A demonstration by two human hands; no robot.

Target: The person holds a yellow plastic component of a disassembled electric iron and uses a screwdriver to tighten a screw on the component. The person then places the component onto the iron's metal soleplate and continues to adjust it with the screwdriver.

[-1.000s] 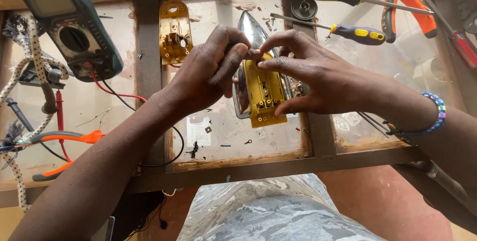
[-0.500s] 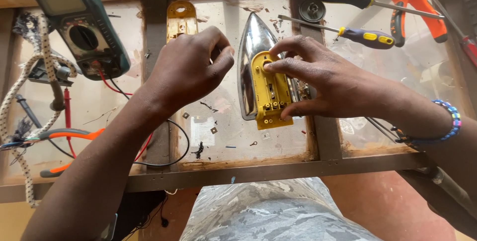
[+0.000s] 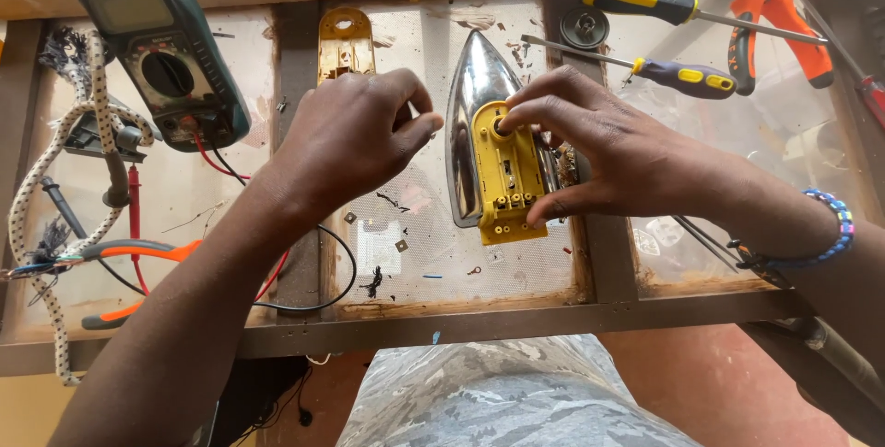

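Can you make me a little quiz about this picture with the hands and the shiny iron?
1. True or false: the right hand touches the yellow part on the iron's shiny metal plate.
2. Which tool lies at the far left of the table? A) a hammer B) a green meter with a dial C) a saw
3. Fill in: the two screwdrivers near the top right have yellow and ____ handles.

Key: 1 true. 2 B. 3 dark (black or blue). The left hand is off the iron, fingers pinched; whether it holds something cannot be told.
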